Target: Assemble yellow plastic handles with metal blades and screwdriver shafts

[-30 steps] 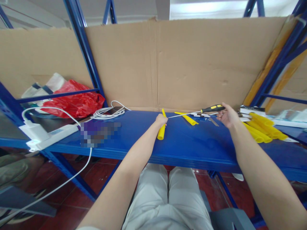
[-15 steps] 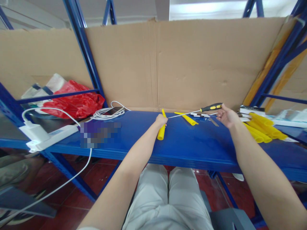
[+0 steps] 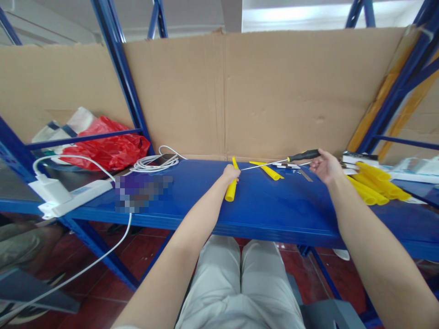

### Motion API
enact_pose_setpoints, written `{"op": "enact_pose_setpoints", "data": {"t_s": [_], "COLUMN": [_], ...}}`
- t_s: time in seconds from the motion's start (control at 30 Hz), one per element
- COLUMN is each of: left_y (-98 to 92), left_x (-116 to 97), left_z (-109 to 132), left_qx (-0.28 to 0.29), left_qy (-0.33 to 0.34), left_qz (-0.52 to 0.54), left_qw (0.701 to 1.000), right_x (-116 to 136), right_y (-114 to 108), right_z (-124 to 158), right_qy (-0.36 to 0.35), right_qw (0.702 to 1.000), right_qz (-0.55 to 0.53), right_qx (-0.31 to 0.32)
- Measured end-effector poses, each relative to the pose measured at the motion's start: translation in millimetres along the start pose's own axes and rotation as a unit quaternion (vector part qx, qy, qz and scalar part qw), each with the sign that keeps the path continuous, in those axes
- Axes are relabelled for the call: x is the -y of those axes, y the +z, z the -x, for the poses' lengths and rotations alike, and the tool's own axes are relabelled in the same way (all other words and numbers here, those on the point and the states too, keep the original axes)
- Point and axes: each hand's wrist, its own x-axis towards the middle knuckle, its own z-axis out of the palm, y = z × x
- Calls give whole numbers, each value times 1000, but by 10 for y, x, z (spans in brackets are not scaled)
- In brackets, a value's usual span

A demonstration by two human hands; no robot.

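Note:
My left hand [image 3: 232, 173] is closed round a yellow plastic tube [image 3: 230, 193], which stands tilted at the middle of the blue bench. My right hand [image 3: 325, 167] grips the end of a long screwdriver [image 3: 303, 156] by its black-and-yellow handle. Its thin shaft points left and the tip meets the tube at my left fingers; what it touches there is hidden. Behind the shaft lies another yellow piece [image 3: 270, 171] with a pointed end. Close by are a flat metal strip [image 3: 305, 175] and some tiny parts too small to name.
Several yellow tubes [image 3: 377, 185] are piled at the right, beside a small box [image 3: 360, 158]. To the left are a white power strip [image 3: 77, 196] with a plug, a coiled white cable [image 3: 154, 162] and a red plastic bag [image 3: 106, 141]. Cardboard [image 3: 274, 91] walls off the back.
The screwdriver's handle has turned about its own axis in my right hand, showing more black and less yellow. My left hand and the tube hold their place.

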Motion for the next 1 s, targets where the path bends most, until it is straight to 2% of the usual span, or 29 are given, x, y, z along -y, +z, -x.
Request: {"op": "enact_pose_setpoints", "data": {"t_s": [0.17,0.47,0.63,0.87,1.0], "left_y": [3,7,7,0,-1], "left_x": [22,27,27,26,28], "left_z": [-50,-42,-50,-55,-53], "left_qx": [-6,-6,-2,-7,-10], "left_qy": [1,6,2,-2,-3], "left_qz": [6,1,3,7,10], "left_qw": [1000,1000,1000,1000,1000], "right_x": [-19,-4,-14,23,1], "right_y": [-28,45,59,35,32], "right_z": [-33,36,52,39,31], "right_qy": [-10,14,-23,1,-16], "right_qw": [999,1000,999,1000,999], "right_qz": [22,5,-6,5,20], "right_qx": [24,-8,-22,-22,-31]}}
